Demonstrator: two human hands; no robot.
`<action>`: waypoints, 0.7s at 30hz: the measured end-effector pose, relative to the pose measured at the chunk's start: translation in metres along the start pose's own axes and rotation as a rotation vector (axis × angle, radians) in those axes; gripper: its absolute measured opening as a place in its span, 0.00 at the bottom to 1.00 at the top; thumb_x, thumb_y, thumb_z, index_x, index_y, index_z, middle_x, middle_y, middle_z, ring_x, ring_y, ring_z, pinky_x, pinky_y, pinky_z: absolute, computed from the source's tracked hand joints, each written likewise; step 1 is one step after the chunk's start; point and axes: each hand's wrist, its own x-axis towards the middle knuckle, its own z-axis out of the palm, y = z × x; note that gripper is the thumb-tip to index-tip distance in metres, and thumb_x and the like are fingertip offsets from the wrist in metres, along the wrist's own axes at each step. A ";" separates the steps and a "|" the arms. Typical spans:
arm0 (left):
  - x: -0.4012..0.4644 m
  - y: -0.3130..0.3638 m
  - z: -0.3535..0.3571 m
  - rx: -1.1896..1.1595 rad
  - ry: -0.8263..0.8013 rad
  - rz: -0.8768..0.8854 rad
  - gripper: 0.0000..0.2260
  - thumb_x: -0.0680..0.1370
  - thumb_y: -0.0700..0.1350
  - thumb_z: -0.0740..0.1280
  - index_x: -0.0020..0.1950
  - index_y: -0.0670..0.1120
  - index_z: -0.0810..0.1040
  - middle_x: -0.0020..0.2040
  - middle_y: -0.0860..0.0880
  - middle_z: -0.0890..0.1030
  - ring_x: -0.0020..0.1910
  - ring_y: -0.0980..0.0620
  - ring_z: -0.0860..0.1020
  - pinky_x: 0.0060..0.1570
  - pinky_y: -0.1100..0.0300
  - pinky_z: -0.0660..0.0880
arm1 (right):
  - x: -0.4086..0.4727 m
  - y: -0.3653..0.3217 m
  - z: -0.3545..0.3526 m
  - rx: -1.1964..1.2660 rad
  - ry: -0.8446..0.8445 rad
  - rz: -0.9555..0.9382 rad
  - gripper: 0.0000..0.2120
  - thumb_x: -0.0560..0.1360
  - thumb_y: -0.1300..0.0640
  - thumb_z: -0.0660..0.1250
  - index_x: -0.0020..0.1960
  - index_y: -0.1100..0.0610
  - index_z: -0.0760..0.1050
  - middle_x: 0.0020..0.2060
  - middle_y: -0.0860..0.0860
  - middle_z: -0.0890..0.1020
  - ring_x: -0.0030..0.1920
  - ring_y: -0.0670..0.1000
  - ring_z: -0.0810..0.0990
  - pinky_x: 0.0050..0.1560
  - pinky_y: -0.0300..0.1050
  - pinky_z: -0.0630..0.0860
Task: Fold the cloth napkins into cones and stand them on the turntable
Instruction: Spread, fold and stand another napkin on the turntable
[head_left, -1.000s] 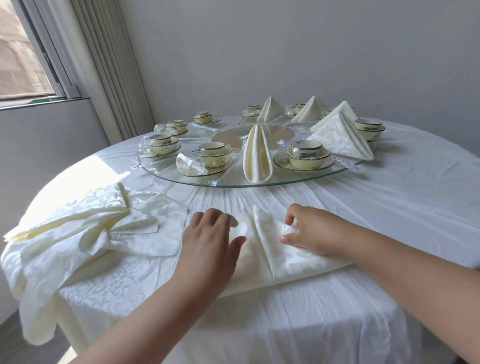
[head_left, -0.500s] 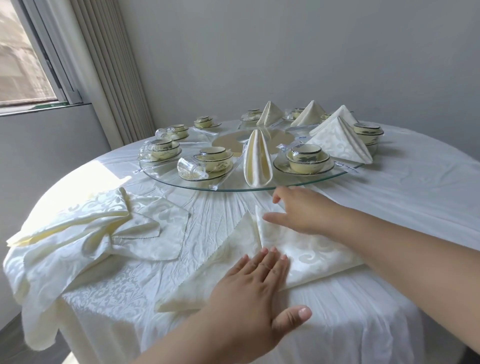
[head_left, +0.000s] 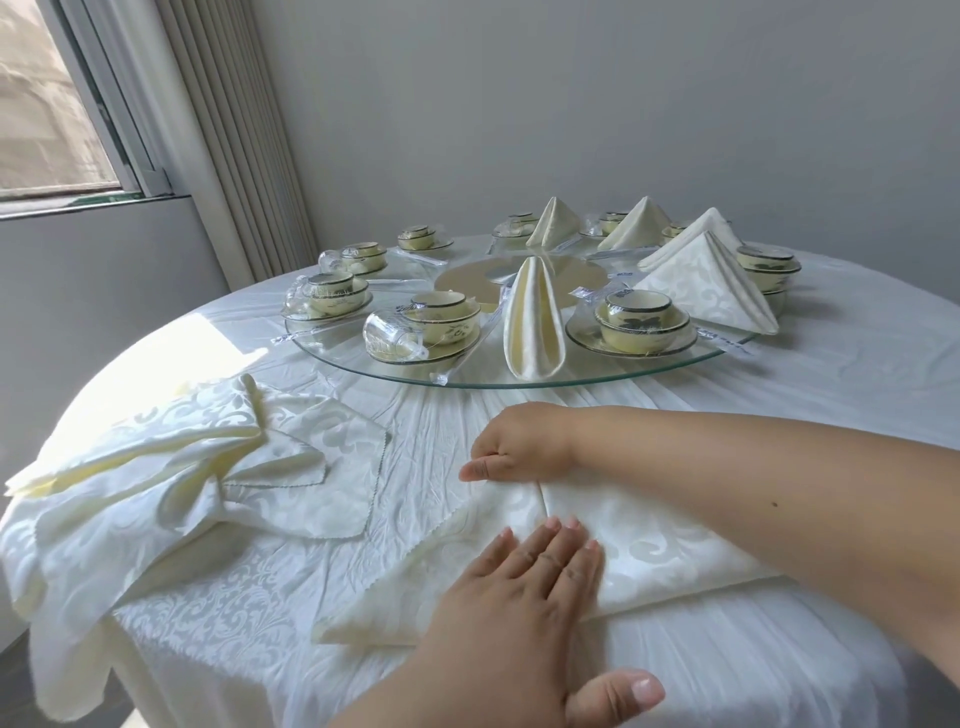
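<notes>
- A window (head_left: 49, 98) fills the upper left corner, with a pleated curtain (head_left: 228, 135) hanging just beside it against the grey wall.
- A heap of loose napkins (head_left: 156, 467) lies on the left part of the round table, spilling over its edge; the table is covered by a white tablecloth (head_left: 831, 395).
- The left hand (head_left: 519, 613) lies flat with straight fingers and the thumb spread to the side, pressing on the near left part of the napkin being folded (head_left: 639, 551).
- That napkin lies flat on the tablecloth at the near edge of the table, folded to a point at its far end with a seam running down its middle.
- The right hand (head_left: 519, 447) rests at that far point, its fingers curled; it looks to pinch the tip of the cloth, though the grip itself is partly hidden.
- The right forearm crosses over the right side of the napkin.
- Behind the hands stands the glass turntable (head_left: 519, 382), set on the middle of the table.
- On its left part sit several cup and saucer sets (head_left: 436, 322), one with a clear glass (head_left: 387, 338) lying on its side just beside it.
- A rolled napkin cone (head_left: 532, 322) stands upright at the near rim of the turntable, between two cup sets.
- On the right and far side stand four more folded napkins (head_left: 711, 286) shaped like pyramids, near further cups.
</notes>
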 end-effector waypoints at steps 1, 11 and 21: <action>0.002 0.001 -0.002 -0.020 0.000 0.028 0.47 0.67 0.75 0.31 0.79 0.50 0.53 0.78 0.51 0.53 0.77 0.52 0.48 0.75 0.48 0.48 | -0.002 0.002 -0.001 -0.003 -0.002 0.039 0.24 0.79 0.39 0.55 0.33 0.54 0.66 0.29 0.48 0.71 0.31 0.48 0.68 0.35 0.45 0.64; -0.006 0.010 -0.013 -0.108 -0.055 0.015 0.44 0.69 0.73 0.38 0.79 0.49 0.44 0.79 0.54 0.41 0.76 0.60 0.38 0.75 0.60 0.38 | -0.089 0.038 0.016 0.116 0.325 0.733 0.23 0.80 0.39 0.53 0.33 0.53 0.64 0.34 0.49 0.73 0.42 0.55 0.74 0.33 0.42 0.63; -0.005 0.003 -0.002 -0.100 -0.013 0.126 0.37 0.73 0.67 0.34 0.79 0.51 0.44 0.79 0.54 0.44 0.76 0.61 0.39 0.74 0.64 0.39 | -0.138 0.012 0.034 -0.195 0.460 0.862 0.24 0.80 0.39 0.48 0.52 0.54 0.75 0.51 0.52 0.80 0.54 0.56 0.77 0.44 0.47 0.68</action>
